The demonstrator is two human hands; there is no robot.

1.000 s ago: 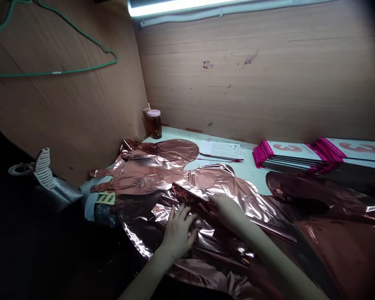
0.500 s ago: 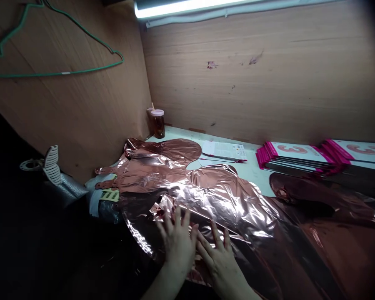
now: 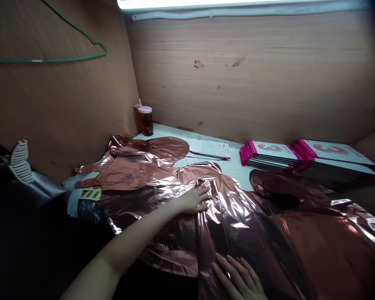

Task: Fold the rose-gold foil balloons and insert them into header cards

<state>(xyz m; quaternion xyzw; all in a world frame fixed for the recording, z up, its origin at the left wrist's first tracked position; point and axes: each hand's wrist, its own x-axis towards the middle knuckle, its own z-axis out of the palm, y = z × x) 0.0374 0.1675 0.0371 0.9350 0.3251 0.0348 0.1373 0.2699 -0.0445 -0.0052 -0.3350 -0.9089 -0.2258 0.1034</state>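
Note:
Shiny rose-gold foil balloons [image 3: 128,175] lie flat and overlapping across the worktop, the ones at the right darker. My left hand [image 3: 195,200] reaches over the middle of the foil, its fingers stretched out and resting on the upper end of a narrow fold. Nearer to me, my right hand [image 3: 239,277] lies flat on the foil beside the lower part of that fold, fingers extended. Neither hand grips anything that I can see.
Stacked pink-edged packs [image 3: 270,152] printed with a 3 stand at the back right. A lidded cup [image 3: 146,121] with a straw is in the back corner. White printed packs [image 3: 211,149] lie between. A green hanger [image 3: 59,60] hangs left; a hair claw clip [image 3: 21,162] sits below.
My hands, side by side before, are now apart: the left has moved up and right over the foil, the right lower and right. A lengthwise fold now shows. The view has shifted right.

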